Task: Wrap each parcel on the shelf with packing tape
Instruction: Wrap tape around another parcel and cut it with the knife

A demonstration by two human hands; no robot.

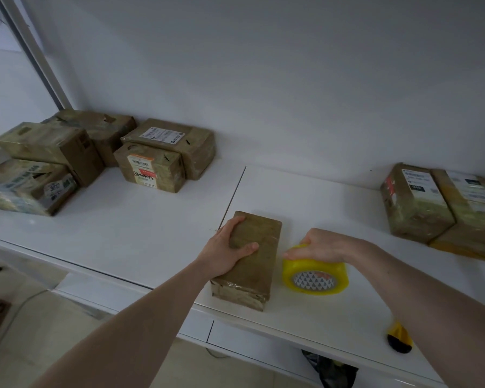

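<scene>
The left hand (230,247) holds the brown parcel (249,261) near the shelf's (129,236) front edge while the right hand (319,246) grips the yellow tape roll (315,275) beside it, so the parcel should stay flat and not slide as the tape goes on.

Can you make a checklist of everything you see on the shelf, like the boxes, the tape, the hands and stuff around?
Surface: white shelf.
Job's things: brown parcel near the front edge; yellow tape roll beside it.
Clutter: parcel pile back left; two parcels back right; yellow-black object at the front edge.
Hands: left hand grips the parcel; right hand holds the roll.
Cables: cord on the floor.
Surroundings: white wall.
</scene>
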